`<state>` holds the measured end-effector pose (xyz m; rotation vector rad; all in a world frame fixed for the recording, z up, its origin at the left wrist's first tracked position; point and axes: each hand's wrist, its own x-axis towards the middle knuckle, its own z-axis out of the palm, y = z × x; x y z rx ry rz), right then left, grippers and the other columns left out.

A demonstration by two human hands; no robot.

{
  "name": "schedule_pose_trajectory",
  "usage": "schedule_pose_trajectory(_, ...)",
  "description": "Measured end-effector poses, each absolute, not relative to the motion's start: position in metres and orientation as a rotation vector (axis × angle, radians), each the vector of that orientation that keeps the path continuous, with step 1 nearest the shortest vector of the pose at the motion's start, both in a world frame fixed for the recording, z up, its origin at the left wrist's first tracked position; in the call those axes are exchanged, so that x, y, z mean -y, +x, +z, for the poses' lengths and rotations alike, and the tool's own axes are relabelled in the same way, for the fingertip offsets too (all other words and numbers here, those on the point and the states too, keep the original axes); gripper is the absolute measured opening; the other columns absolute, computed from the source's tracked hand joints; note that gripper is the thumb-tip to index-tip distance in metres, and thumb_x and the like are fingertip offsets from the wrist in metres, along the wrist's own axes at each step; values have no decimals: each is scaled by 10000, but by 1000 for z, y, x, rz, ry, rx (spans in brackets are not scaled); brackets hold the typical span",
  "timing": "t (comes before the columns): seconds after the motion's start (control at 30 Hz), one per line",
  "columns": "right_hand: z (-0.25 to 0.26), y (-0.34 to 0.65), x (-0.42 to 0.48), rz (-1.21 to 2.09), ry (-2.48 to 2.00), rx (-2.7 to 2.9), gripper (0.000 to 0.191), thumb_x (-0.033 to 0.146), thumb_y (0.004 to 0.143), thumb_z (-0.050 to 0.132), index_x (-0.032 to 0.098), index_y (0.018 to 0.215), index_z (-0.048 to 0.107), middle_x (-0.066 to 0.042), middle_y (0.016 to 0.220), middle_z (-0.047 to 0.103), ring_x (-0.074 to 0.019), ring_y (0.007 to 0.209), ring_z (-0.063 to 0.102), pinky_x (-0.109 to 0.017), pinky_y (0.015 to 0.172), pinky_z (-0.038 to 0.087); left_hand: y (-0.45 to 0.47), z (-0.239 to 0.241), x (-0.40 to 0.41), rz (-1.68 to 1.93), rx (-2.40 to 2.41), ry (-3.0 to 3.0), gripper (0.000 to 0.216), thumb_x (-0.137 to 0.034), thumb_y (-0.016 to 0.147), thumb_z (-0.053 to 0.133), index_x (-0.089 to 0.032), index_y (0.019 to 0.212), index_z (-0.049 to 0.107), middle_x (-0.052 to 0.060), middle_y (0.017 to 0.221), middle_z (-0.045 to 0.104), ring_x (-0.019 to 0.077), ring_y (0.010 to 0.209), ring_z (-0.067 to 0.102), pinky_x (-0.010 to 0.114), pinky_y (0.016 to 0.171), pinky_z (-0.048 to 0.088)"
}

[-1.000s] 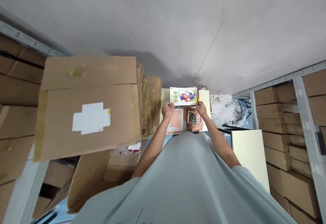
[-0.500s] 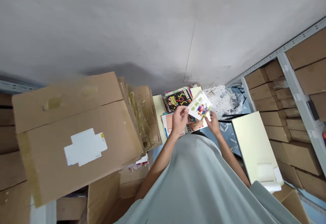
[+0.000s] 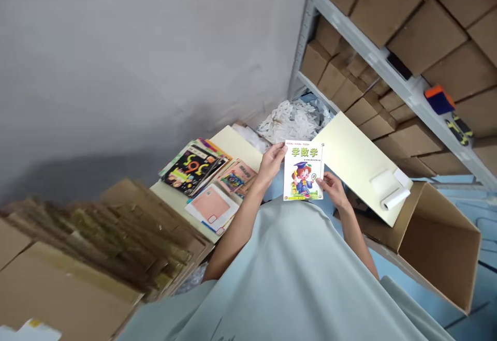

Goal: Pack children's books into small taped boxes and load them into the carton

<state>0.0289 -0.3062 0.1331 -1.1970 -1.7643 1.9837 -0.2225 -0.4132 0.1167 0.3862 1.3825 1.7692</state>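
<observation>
I hold a thin white children's booklet with green characters and a cartoon figure on its cover, upright in front of my grey shirt. My left hand grips its left edge near the top. At the lower right edge my right hand pinches it. To the left, a pile of colourful booklets and a pink-and-white sheet lie on a pale yellow table.
A second pale yellow tabletop to the right carries white paper rolls. An open cardboard box stands beside it. Shelving with brown cartons fills the right. Flattened cardboard is stacked at left. White crumpled plastic lies behind.
My view swung to the right, away from the big cardboard boxes. The booklet moved from over the pile to the gap between the two tables, cover now facing me.
</observation>
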Motion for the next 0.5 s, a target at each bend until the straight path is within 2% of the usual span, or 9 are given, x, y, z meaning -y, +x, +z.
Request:
schedule_pose_trajectory(0.07,132,53,283,1891,-1202,1635,612,795,815,887,264,1071,721,-97,1134,859,-323,1005,822,-461,853,710,-190,112,388,1660,-1365,368,694,-753,828,901,-193,1227,809,140,1260,845,334,1232,780,458,1079,624)
schedule_pose_trajectory(0.17,129,89,241,1770,-1202,1496,621,812,817,872,270,1065,697,-93,1115,849,-317,1009,813,-457,857,710,-138,102,352,1475,-1329,377,744,-818,755,918,-183,1135,839,134,1173,868,349,1189,793,474,1079,629)
schedule_pose_trajectory(0.37,129,168,162,1638,-1209,1358,644,822,806,872,255,1062,702,-68,1052,838,-245,868,779,-393,805,689,-58,98,267,1343,-1426,447,701,-762,620,1015,-204,1000,825,93,977,855,276,972,800,417,942,656)
schedule_pose_trajectory(0.5,131,206,135,1585,-1214,1270,600,786,864,852,249,1097,717,-65,1053,839,-229,873,775,-381,818,682,-33,108,217,1235,-1426,602,632,-726,674,1001,-212,976,792,88,941,836,249,905,780,369,826,648)
